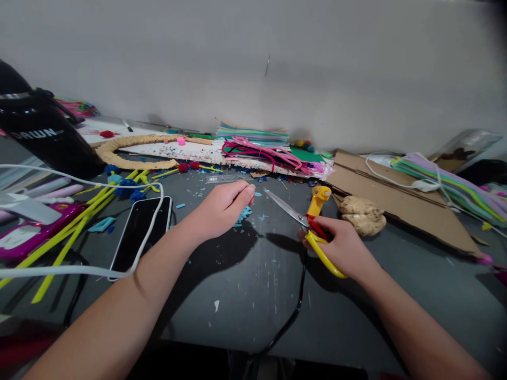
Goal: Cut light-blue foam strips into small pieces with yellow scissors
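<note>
My right hand [336, 245] grips the handles of a pair of scissors [285, 207], one loop yellow and one red. The blades are nearly together and point up and left toward my left hand [229, 206]. That hand is closed in a pinch, thumb against the curled fingers; what it holds, if anything, is hidden. Small cut light-blue scraps [244, 215] lie on the table just below it. A yellow glue gun [320, 198] lies just beyond my right hand, partly covered, beside a lumpy beige ball [362, 215].
A phone [144, 232] with a white cable over it lies left, near yellow pipe cleaners [79, 224] and a purple glue gun [43, 232]. A black bottle [43, 126] stands behind. Cardboard [400, 203] lies right; pink pipe cleaners [269, 153] and a beige ring [114, 153] are at the back.
</note>
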A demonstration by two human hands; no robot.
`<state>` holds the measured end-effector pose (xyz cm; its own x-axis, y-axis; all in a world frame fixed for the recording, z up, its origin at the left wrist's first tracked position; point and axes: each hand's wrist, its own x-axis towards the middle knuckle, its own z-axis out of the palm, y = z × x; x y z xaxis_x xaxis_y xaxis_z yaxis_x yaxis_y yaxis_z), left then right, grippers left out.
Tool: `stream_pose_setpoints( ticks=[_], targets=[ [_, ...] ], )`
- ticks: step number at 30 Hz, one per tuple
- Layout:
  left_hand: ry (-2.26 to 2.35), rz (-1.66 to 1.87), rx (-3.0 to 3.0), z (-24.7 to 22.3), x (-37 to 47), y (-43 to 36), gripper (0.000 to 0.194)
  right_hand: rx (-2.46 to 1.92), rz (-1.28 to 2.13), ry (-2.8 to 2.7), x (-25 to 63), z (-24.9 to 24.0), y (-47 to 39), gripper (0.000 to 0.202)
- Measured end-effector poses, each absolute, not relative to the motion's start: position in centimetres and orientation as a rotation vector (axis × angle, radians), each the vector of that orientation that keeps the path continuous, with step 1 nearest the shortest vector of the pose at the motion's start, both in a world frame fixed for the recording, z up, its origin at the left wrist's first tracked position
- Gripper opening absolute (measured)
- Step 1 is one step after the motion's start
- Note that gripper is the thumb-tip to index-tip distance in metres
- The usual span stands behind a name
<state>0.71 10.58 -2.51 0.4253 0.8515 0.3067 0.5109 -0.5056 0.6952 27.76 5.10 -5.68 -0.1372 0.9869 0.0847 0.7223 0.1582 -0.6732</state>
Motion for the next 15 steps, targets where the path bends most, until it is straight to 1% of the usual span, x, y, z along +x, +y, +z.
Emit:
stream_pose_setpoints(
  ticks=[4,9,12,15],
  targets=[
    [1.139,0.89,2.171,-2.57,0.7,10.62,0.038,-1.594,0.631,-1.971,27.91,-6.05,5.12,0.023],
    [1.129,0.891,2.175,-2.55,0.75,10.59,0.038,-1.6,0.65,-1.981,27.97,-6.33,5.24,0.016],
    [1.133,0.884,2.171,-2.64,0.77,10.6,0.038,-1.605,0.624,-2.003,27.95,-6.18,5.25,0.014],
    [1.134,0.878,2.177,-2.69,0.76,10.6,0.038,-1.604,0.59,-2.026,28.02,-6.11,5.24,0.009]
  ],
)
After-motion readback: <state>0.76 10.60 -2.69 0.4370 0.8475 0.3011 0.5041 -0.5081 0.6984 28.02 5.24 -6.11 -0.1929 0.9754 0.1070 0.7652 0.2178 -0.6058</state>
